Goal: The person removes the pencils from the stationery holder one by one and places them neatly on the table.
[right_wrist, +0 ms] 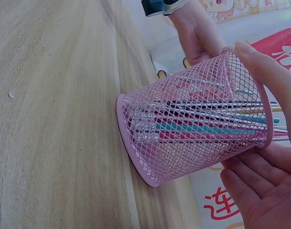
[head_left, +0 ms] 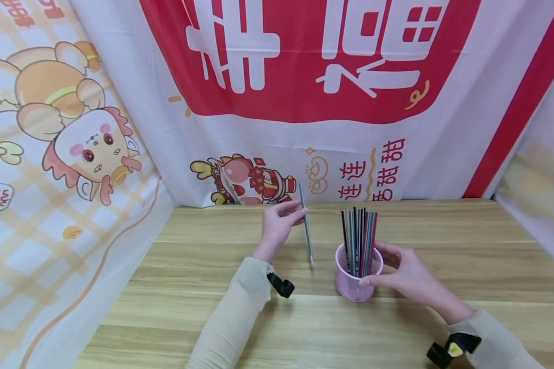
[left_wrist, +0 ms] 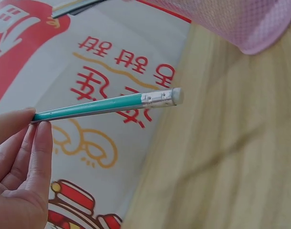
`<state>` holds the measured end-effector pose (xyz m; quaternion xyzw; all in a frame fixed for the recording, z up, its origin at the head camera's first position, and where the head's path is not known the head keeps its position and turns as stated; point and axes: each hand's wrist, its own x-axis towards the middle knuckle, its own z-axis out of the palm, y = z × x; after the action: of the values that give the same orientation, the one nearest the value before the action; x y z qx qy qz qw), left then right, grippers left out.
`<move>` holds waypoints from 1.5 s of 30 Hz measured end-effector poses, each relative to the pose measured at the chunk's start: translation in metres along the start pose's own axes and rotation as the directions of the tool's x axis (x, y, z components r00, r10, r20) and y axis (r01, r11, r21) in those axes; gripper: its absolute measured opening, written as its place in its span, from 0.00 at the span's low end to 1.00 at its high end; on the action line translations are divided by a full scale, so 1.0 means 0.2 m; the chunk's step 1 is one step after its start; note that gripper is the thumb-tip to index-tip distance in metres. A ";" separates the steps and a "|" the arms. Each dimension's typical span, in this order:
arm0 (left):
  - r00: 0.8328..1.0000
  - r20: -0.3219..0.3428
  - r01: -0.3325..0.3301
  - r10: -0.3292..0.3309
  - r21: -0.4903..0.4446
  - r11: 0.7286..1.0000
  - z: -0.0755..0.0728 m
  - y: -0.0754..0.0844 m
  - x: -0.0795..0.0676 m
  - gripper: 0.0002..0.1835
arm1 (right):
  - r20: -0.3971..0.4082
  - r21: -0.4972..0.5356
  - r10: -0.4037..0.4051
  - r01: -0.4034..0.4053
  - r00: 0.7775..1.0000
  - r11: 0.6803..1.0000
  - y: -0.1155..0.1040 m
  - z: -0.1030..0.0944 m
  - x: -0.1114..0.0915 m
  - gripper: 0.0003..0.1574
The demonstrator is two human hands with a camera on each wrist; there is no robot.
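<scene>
Between thumb and fingertips my left hand [head_left: 279, 223] pinches a teal pencil [left_wrist: 93, 106] by its upper part. Its white eraser and silver ferrule point down, above the table and left of the cup. My right hand [head_left: 408, 271] holds a pink mesh pencil cup [right_wrist: 193, 162] from its right side, thumb at the front of the rim and fingers round the back. The cup stands upright on the table. Several pencils [head_left: 361, 241] in black, teal and dark red stand inside it, their eraser ends at the bottom, seen through the mesh in the right wrist view.
The wooden table [head_left: 304, 328] meets a white and red printed cloth [head_left: 277, 118] hanging at the back. Another patterned cloth [head_left: 74, 215] hangs along the left side. Black wrist cameras are strapped over both sleeves.
</scene>
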<state>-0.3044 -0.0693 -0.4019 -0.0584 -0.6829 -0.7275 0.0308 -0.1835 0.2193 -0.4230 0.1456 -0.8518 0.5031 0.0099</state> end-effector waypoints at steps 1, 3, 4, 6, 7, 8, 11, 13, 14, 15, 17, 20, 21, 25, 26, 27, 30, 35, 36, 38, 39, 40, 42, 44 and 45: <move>1.000 -0.001 0.009 -0.009 0.000 1.000 0.00 -0.01 0.00 0.16 | 0.000 0.000 0.001 -0.001 1.000 1.000 0.00 0.00 0.00 0.57; 1.000 0.000 0.021 -0.021 0.000 1.000 0.00 -0.04 0.00 0.16 | 0.001 0.000 0.004 -0.004 1.000 1.000 0.00 0.00 0.00 0.57; 1.000 0.000 0.024 -0.024 -0.002 1.000 0.00 -0.05 0.01 0.16 | 0.001 0.000 0.005 -0.005 1.000 1.000 0.00 0.00 0.00 0.58; 0.999 0.004 0.032 -0.032 -0.014 0.999 0.00 -0.08 0.01 0.16 | 0.002 0.002 0.004 -0.004 1.000 1.000 -0.01 0.00 0.00 0.57; 0.999 0.006 0.037 -0.037 -0.013 0.999 0.00 -0.09 0.01 0.16 | 0.002 0.002 0.004 -0.004 1.000 1.000 -0.01 0.00 0.00 0.57; 0.999 0.007 0.043 -0.043 -0.012 0.999 0.00 -0.10 0.01 0.15 | 0.002 0.005 0.003 -0.003 1.000 1.000 0.00 0.00 0.00 0.57; 0.998 0.011 0.068 -0.068 -0.005 0.998 -0.01 -0.13 0.01 0.15 | 0.002 0.010 -0.002 0.002 1.000 1.000 0.00 0.00 0.00 0.57; 0.996 0.011 0.091 -0.091 0.008 0.996 -0.01 -0.15 0.01 0.15 | 0.001 0.008 -0.004 0.004 1.000 1.000 0.00 0.00 0.00 0.57; 0.995 0.012 0.101 -0.101 0.008 0.995 -0.01 -0.16 0.01 0.15 | 0.000 0.008 -0.005 0.005 1.000 1.000 0.00 0.00 0.00 0.57; 0.994 0.011 0.113 -0.113 0.010 0.994 -0.01 -0.17 0.01 0.16 | 0.000 0.008 -0.007 0.007 1.000 1.000 0.00 0.00 0.00 0.57; 0.991 0.008 0.131 -0.131 0.016 0.991 -0.01 -0.19 0.01 0.16 | 0.000 0.006 -0.008 0.008 1.000 1.000 0.00 0.00 0.00 0.57; 0.988 0.000 0.155 -0.155 0.012 0.988 -0.01 -0.21 0.01 0.17 | 0.000 0.009 -0.012 0.012 1.000 1.000 0.00 0.00 0.00 0.57; 0.987 -0.003 0.159 -0.159 0.012 0.987 -0.01 -0.22 0.00 0.17 | 0.001 0.008 -0.012 0.012 1.000 1.000 0.00 0.00 0.00 0.56; 0.986 -0.010 0.168 -0.168 0.010 0.986 -0.01 -0.24 0.01 0.17 | 0.001 0.006 -0.010 0.010 1.000 1.000 0.00 0.00 0.00 0.57; 0.986 -0.011 0.169 -0.169 0.012 0.986 -0.01 -0.25 0.01 0.17 | 0.002 0.007 -0.010 0.010 1.000 1.000 0.00 0.00 0.00 0.57; 0.985 -0.013 0.171 -0.171 0.012 0.985 -0.01 -0.25 0.01 0.17 | 0.002 0.007 -0.009 0.009 1.000 1.000 0.00 0.00 0.00 0.57; 0.984 -0.021 0.178 -0.178 0.029 0.984 -0.01 -0.27 0.01 0.17 | 0.003 0.009 -0.006 0.006 1.000 1.000 0.00 0.00 0.00 0.57; 0.975 -0.032 0.221 -0.219 0.080 0.972 -0.01 -0.30 0.00 0.18 | -0.002 0.008 -0.007 0.007 1.000 1.000 0.00 0.01 0.00 0.57; 0.974 -0.033 0.227 -0.225 0.088 0.970 -0.01 -0.31 0.00 0.18 | -0.003 0.008 -0.007 0.007 1.000 1.000 0.00 0.01 0.00 0.57; 0.972 -0.036 0.236 -0.234 0.096 0.967 0.00 -0.31 0.00 0.19 | -0.004 0.007 -0.006 0.006 1.000 1.000 0.00 0.01 0.00 0.57; 0.971 -0.038 0.240 -0.237 0.098 0.966 0.00 -0.31 -0.01 0.19 | -0.004 0.007 -0.005 0.005 1.000 1.000 0.00 0.01 0.00 0.57; 0.970 -0.040 0.241 -0.238 0.100 0.965 0.00 -0.31 -0.01 0.19 | -0.004 0.007 -0.004 0.004 1.000 1.000 0.00 0.01 0.00 0.57; 0.970 -0.047 0.242 -0.238 0.105 0.965 0.00 -0.31 -0.01 0.19 | -0.002 0.007 -0.002 0.002 1.000 1.000 0.00 0.01 0.00 0.57; 0.968 -0.056 0.249 -0.244 0.114 0.962 0.00 -0.31 -0.02 0.19 | 0.000 0.008 0.001 -0.001 1.000 1.000 0.00 0.01 0.00 0.57; 0.967 -0.061 0.253 -0.247 0.119 0.960 0.01 -0.31 -0.02 0.19 | 0.001 0.010 0.002 -0.002 1.000 1.000 0.00 0.01 0.00 0.57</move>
<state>-0.3087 -0.0642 -0.4637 0.0468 -0.7285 -0.6821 -0.0421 -0.1834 0.2182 -0.4232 0.1449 -0.8496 0.5071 0.0085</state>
